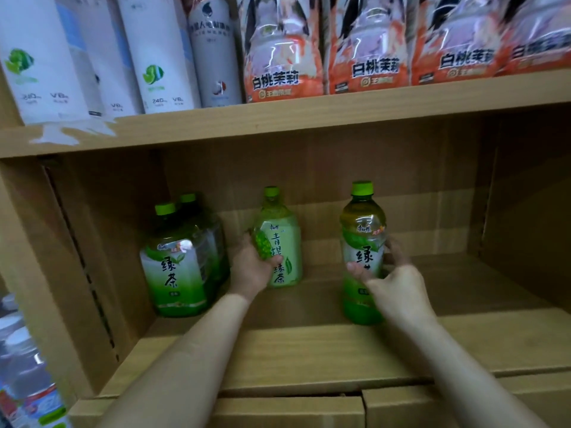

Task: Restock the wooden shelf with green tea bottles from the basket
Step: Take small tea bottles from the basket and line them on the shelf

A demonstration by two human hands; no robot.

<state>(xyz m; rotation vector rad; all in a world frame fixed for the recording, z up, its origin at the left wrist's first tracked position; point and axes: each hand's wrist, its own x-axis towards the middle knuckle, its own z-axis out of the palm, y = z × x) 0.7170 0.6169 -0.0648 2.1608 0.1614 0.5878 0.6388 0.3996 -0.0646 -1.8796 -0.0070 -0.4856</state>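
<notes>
Left hand (251,267): we see it gripping the pale green tea bottle (282,242), upright, green cap.
Right hand (392,285): clasping the darker green tea bottle (363,230), upright on the wooden shelf (309,353).

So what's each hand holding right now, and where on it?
Left hand grips the pale green tea bottle at its label; right hand wraps the darker green tea bottle around its lower middle.

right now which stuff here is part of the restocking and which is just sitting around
Job: pale green tea bottle in left hand; dark green tea bottle in right hand; shelved green tea bottles; wooden shelf.
Not: white cartons; peach packs.
</notes>
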